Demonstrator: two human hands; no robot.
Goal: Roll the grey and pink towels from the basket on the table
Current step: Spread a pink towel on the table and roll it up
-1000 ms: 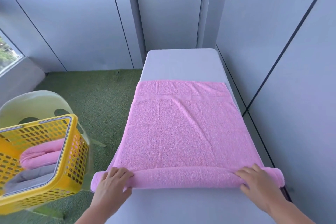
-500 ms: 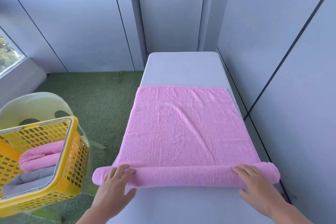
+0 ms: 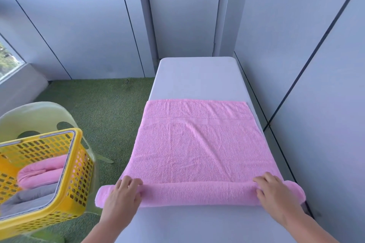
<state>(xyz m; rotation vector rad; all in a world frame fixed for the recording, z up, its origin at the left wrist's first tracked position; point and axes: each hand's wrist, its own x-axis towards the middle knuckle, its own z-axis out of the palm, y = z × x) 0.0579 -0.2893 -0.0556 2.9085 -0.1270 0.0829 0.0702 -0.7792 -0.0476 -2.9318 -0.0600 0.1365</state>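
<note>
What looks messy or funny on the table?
Only a small thing: the pink towel is a bit too wide for the table. The rolled ends poke past its sides, most by the left hand, barely by the right hand. Nothing looks spilled or torn.

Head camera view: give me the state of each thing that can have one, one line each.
pink towel: near end rolled up, the rest flat on the table.
left hand: fingers curled over the roll's left end.
right hand: fingers curled over the roll's right end.
yellow basket: holds a grey towel and a spare pink towel, both folded.
door: closed.
</note>
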